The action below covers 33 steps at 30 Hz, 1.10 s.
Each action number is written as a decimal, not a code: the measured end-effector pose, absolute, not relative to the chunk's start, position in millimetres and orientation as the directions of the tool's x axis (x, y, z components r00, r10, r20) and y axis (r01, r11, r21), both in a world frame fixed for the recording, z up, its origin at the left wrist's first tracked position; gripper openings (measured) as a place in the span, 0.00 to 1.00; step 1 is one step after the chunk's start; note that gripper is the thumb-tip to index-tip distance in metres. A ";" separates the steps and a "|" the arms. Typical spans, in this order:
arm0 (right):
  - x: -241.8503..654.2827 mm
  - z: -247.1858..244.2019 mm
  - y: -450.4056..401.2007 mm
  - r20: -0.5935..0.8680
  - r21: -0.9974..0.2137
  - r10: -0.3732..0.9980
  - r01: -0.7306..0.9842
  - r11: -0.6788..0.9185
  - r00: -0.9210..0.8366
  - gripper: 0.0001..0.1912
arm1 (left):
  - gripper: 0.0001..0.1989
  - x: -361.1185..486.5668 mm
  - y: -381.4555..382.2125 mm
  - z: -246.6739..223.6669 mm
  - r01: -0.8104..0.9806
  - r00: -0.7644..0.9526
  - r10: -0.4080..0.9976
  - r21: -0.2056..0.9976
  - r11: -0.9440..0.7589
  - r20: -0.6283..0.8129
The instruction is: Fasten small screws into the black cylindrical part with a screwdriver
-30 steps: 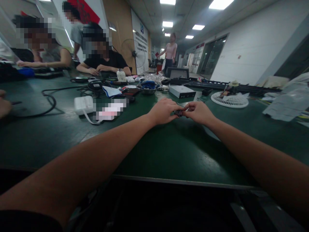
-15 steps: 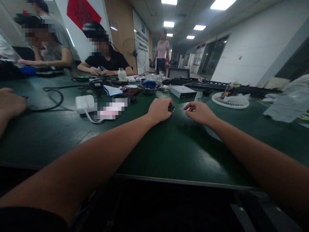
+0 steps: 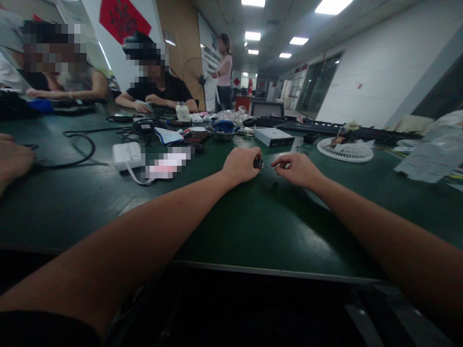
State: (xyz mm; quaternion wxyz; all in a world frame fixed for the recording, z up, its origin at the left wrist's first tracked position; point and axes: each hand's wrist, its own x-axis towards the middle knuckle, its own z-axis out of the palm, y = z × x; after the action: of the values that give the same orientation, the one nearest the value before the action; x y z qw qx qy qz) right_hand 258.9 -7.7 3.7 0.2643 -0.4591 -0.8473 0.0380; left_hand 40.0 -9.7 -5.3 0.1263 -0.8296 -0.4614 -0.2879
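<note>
Near the middle of the green table, my left hand is closed around a small dark round part whose shiny end faces right. To its right, my right hand pinches a thin metal rod between thumb and fingers. The rod's left tip is at or very close to the round part's end; whether it goes inside is too small to tell. Both hands are just above the table top.
A white adapter with a cable lies left of my left hand. Behind my hands are a white box and a metal bowl with blue cloth. A white fan grille lies right. Another person's hand rests at far left.
My right hand has moved slightly left, bringing the rod up to the round part. My left hand has barely moved. The standing person in the background has shifted left and turned.
</note>
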 end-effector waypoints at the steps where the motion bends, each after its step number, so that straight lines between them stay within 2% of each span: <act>1: 258.6 3.7 -8.0 0.414 -0.316 0.793 0.747 0.585 -0.446 0.14 | 0.12 39.5 -9.4 -5.4 0.837 0.410 0.690 0.055 -0.544 0.596; 6: 255.7 5.9 -11.5 0.432 -0.370 0.789 0.712 0.597 -0.437 0.14 | 0.12 37.8 -7.9 -6.8 0.825 0.415 0.677 0.063 -0.562 0.608; 11: 256.9 7.3 -10.8 0.434 -0.356 0.816 0.760 0.544 -0.381 0.13 | 0.11 39.6 -7.9 -7.6 0.817 0.426 0.677 0.066 -0.573 0.600; 20: 256.8 6.3 -11.3 0.336 -0.359 0.829 0.753 0.552 -0.448 0.13 | 0.12 38.4 -8.4 -6.4 0.820 0.432 0.682 0.058 -0.570 0.591; 27: 254.6 6.5 -13.6 0.391 -0.424 0.803 0.687 0.590 -0.449 0.14 | 0.12 37.9 -9.1 -5.4 0.811 0.426 0.690 0.092 -0.578 0.586; 33: 257.9 7.7 -10.3 0.416 -0.364 0.826 0.762 0.535 -0.381 0.13 | 0.11 39.6 -10.2 -5.4 0.798 0.441 0.677 0.089 -0.597 0.590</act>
State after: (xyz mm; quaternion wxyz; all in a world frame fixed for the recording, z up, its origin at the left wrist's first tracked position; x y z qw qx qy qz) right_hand 257.9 -10.3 7.7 0.2831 -0.4789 -0.8291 0.0562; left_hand 39.6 -10.2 -5.4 0.1017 -0.8426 -0.4375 -0.2971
